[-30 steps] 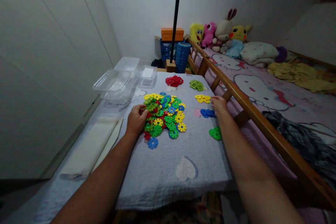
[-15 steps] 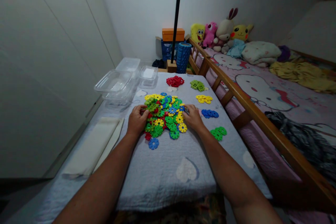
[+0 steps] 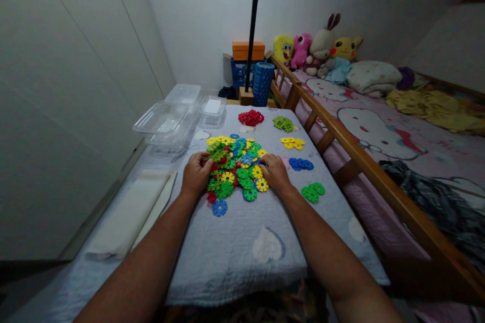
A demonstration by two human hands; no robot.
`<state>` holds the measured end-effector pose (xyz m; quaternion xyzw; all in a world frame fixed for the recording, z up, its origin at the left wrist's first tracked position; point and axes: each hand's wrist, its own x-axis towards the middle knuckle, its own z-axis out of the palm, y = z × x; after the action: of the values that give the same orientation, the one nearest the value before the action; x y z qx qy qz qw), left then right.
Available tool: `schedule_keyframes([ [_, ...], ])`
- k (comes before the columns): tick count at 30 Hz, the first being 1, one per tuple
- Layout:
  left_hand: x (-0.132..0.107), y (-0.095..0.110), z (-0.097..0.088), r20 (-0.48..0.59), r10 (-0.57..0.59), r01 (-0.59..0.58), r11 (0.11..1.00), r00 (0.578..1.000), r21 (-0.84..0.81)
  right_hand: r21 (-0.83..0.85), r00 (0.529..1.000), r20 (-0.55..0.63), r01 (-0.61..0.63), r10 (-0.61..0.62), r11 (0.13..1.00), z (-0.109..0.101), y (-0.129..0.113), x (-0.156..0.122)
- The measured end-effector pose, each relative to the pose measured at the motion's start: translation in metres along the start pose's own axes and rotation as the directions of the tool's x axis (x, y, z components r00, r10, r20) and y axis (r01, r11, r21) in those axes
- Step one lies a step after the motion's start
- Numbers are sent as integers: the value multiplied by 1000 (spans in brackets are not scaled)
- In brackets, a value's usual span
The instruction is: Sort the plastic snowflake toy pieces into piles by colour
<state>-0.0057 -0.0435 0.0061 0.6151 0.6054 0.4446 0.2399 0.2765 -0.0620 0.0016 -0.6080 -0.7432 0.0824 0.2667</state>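
Note:
A mixed pile of plastic snowflake discs, in yellow, green, blue, red and light green, lies mid-table. At its left edge is my left hand, fingers curled and thumb close to the index finger by the light green pieces; what is between the fingertips is too small to make out. My right hand rests at the right edge, its fingertips closed on a blue disc partly hidden by them. One loose blue disc lies in front of the pile.
Sorted groups surround it: red pieces, light green pieces, yellow discs, blue discs and green discs. Clear plastic containers and a folded cloth sit left. A wooden bed rail borders the right.
My right hand's fingers have drawn in slightly around the blue disc at the pile's edge. My left hand stays at the light green pieces. The view has shifted slightly.

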Motion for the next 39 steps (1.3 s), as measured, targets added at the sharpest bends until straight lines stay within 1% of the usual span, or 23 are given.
schedule_keyframes([
  [3,0,2,0,-6,-1,1,1000,1000,-5,4,1000,-26,12,-12,1000,-4,-1,-3],
  [8,-1,5,-1,-3,-15,15,1000,1000,-20,7,989,-145,7,-5,1000,-18,4,-4],
  [11,0,4,-2,1,-16,16,999,1000,-28,33,975,-220,-29,35,999,-31,16,-4],
  [15,0,3,-1,0,-14,14,1000,1000,-18,68,951,-280,-117,131,991,-51,41,-5],
  [18,0,2,-1,8,-8,8,1000,1000,-18,77,938,-286,-182,197,980,-65,58,-8],
  [21,0,2,-1,15,-9,9,1000,1000,-14,79,943,-224,-234,246,969,-72,66,-12],
  [24,1,1,-2,16,-11,12,1000,1000,-2,41,949,-145,-275,278,960,-74,66,-14],
  [26,1,0,-2,17,-11,11,1000,1000,2,-19,947,-129,-300,295,954,-72,65,-14],
  [30,1,-2,-1,19,-11,12,1000,1000,-14,-151,931,-179,-345,318,926,-68,67,-15],
  [33,1,-3,-1,21,-10,11,1000,1000,-22,-199,921,-235,-359,312,912,-66,70,-16],
  [36,1,-3,-1,19,-3,3,1000,1000,-16,-194,919,-278,-339,280,920,-62,66,-15],
  [38,0,-2,-1,18,3,-2,1000,1000,-13,-160,935,-269,-280,231,947,-58,59,-13],
  [39,0,-1,-2,18,4,-4,1000,1000,-11,-131,949,-246,-236,199,963,-56,53,-12],
])
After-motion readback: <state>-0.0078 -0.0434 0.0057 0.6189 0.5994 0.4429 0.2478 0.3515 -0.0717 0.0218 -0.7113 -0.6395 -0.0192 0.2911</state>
